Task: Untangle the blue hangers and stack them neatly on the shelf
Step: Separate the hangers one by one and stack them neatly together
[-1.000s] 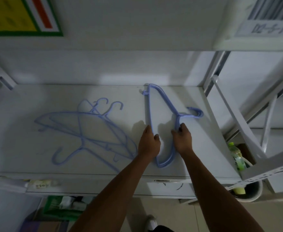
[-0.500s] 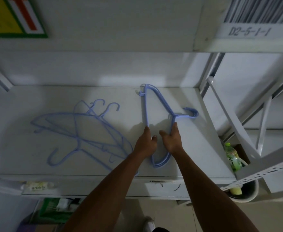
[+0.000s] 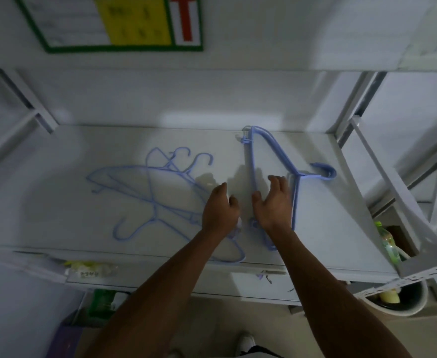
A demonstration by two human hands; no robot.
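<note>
Where the white shelf (image 3: 57, 202) ends, a bin (image 3: 403, 312) stands.

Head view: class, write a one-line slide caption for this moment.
Open left hand and open right hand at the stacked blue hangers on the white shelf; tangled hangers lie beside them.

A single wide-angle camera, worn on the head, looks forward and steeply down onto the shelf (image 3: 57, 202) at arm's reach. The left hand (image 3: 220, 210) and right hand (image 3: 271, 205) sit mid-frame. The wall (image 3: 186, 99) rises beyond the hands, and the floor (image 3: 238, 319) shows behind the wrists, between the forearms.
</note>
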